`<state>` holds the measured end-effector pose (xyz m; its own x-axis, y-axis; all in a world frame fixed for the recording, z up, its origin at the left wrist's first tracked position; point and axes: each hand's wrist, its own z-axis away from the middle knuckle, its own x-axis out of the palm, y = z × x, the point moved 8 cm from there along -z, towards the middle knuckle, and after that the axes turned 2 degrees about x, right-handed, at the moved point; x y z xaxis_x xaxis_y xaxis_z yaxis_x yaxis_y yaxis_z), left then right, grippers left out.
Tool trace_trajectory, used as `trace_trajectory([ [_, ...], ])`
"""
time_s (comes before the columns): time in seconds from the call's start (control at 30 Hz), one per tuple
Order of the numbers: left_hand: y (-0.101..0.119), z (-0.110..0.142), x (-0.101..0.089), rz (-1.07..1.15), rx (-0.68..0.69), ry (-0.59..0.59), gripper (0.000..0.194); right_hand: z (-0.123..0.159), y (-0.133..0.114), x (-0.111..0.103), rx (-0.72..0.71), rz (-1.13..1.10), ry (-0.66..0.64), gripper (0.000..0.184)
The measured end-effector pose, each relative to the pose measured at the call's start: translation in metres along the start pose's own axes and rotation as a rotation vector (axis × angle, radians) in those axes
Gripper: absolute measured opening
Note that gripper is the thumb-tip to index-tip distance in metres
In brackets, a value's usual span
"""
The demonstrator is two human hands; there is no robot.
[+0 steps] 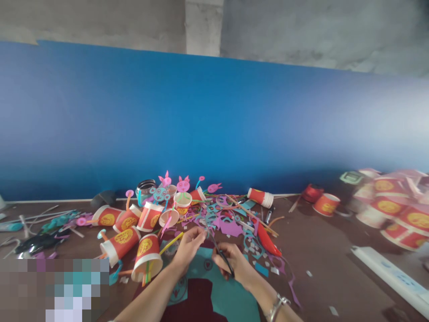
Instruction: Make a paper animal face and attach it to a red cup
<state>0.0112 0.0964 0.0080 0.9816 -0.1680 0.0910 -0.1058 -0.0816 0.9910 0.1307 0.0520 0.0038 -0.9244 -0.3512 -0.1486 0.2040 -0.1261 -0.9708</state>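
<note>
My right hand grips a pair of scissors with black handles; the blades point up and left toward my left hand. The left fingers are pinched together near the blade tips, and whatever sits between them is too small to make out. Beneath both hands lies a teal paper sheet, with a small printed circle and a large cut-out gap showing a dark red surface. A teal piece with a printed animal face lies by my left forearm.
Several red-and-white paper cups with straws and paper animal heads crowd the left. Purple and teal paper scraps spread behind my hands, beside a red tool. Stacked cups and a white power strip are at right.
</note>
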Motion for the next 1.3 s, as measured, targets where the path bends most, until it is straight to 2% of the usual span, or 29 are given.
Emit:
trace_trajectory([
  [0.6, 0.0006, 0.0012, 0.0015, 0.007, -0.01, 0.005, 0.036, 0.0029, -0.0072, 0.0013, -0.018, -0.019, -0.007, 0.031],
  [0.83, -0.0007, 0.0004, 0.0007, 0.006, -0.014, 0.012, 0.039, 0.0004, -0.0014, 0.0009, 0.003, 0.002, -0.007, 0.029],
  [1.3, -0.0021, 0.0002, 0.0002, 0.005, -0.007, 0.004, 0.035, 0.0022, -0.0049, 0.0008, -0.007, 0.007, 0.003, 0.028],
])
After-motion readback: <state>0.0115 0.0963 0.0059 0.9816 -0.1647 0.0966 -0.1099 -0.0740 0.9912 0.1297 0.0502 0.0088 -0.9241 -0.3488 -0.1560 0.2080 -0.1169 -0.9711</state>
